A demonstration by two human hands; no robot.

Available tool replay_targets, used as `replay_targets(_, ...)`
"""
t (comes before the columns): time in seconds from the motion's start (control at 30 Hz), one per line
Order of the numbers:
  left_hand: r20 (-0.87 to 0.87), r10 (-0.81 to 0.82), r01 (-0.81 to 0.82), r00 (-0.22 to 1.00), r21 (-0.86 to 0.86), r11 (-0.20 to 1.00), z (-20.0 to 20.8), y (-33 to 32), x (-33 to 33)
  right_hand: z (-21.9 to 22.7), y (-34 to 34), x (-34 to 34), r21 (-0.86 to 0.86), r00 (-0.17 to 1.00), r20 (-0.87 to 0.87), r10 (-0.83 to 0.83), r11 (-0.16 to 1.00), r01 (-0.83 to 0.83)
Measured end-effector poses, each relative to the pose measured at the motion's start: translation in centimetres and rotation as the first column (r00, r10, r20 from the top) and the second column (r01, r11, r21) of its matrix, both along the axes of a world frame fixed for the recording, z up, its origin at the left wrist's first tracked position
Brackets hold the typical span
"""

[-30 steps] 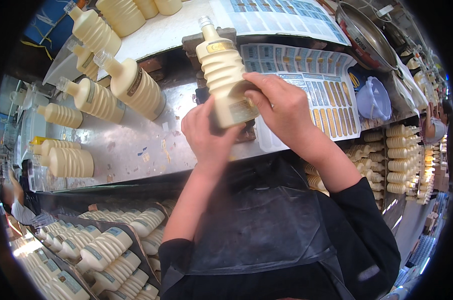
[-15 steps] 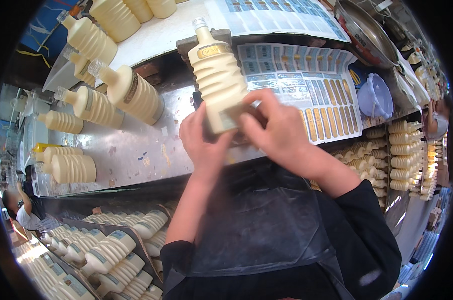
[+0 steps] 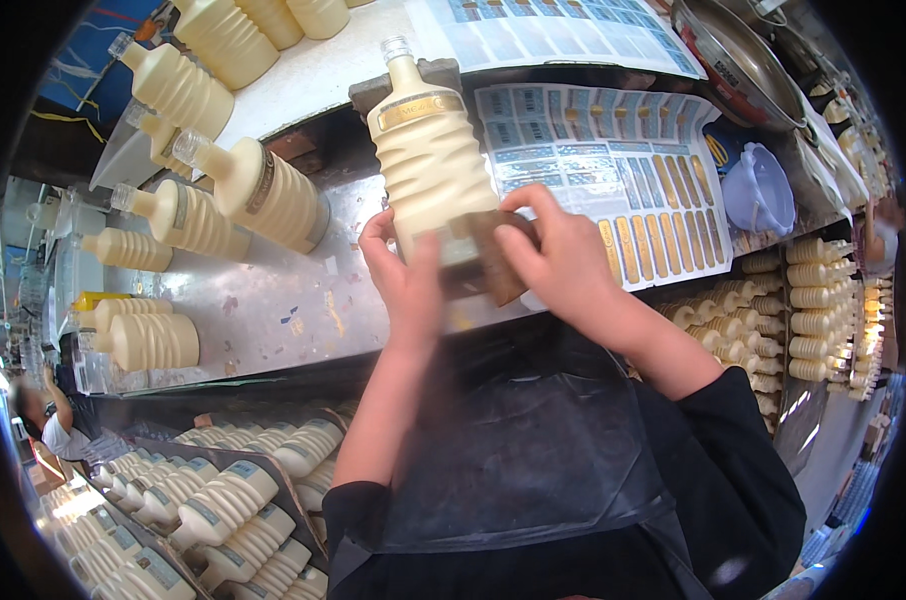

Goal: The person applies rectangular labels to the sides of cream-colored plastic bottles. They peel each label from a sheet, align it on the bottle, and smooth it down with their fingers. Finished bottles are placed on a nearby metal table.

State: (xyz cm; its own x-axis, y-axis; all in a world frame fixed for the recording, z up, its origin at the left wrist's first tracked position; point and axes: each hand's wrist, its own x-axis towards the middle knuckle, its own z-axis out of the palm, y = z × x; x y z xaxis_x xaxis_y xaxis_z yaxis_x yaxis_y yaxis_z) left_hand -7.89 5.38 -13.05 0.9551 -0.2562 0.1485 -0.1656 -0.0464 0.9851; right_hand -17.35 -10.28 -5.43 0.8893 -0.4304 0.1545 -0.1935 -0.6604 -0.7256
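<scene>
A cream ribbed bottle point(image 3: 431, 172) with a clear threaded neck and a gold label on its shoulder lies tilted away from me. Its neck end rests against a dark grey support point(image 3: 445, 78). My left hand point(image 3: 409, 285) grips the lower left side of the bottle, thumb on its front. In my right hand point(image 3: 571, 262) is a brown flat pad point(image 3: 503, 275), pinched between thumb and fingers. One edge of the pad touches the bottle's lower front, over a pale label that it partly covers. Label sheets point(image 3: 623, 175) with gold and blue stickers lie just right of the bottle.
Several cream bottles point(image 3: 268, 200) stand on the metal table point(image 3: 273, 330) at the left. A lilac bucket point(image 3: 759, 195) and a metal basin point(image 3: 748, 65) are at the right. Racks of bottles point(image 3: 233, 500) fill the lower left. Another person point(image 3: 63, 420) is at the far left.
The brown pad has shifted right and turned so more of it shows. My left thumb has moved up onto the bottle's front. The bottle has turned slightly.
</scene>
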Motion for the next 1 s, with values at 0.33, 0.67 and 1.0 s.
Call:
replay_targets(0.33,0.007,-0.012,0.012,1.0,-0.062,0.998,-0.5,-0.4,-0.3,0.4,0.6,-1.4,0.278,0.998,0.057,0.0,0.96,-0.016)
replay_targets(0.67,-0.062,-0.007,-0.005,0.998,-0.197,0.98,0.3,-0.6,-0.2,-4.0,-2.8,-1.3,0.371,0.997,-0.008,-0.077,0.926,0.074)
replay_targets(1.0,-0.065,-0.042,0.033,0.997,-0.14,0.99,0.9,-0.1,-0.4,2.0,2.1,0.3,-0.061,0.99,0.1,0.1,0.994,-0.095)
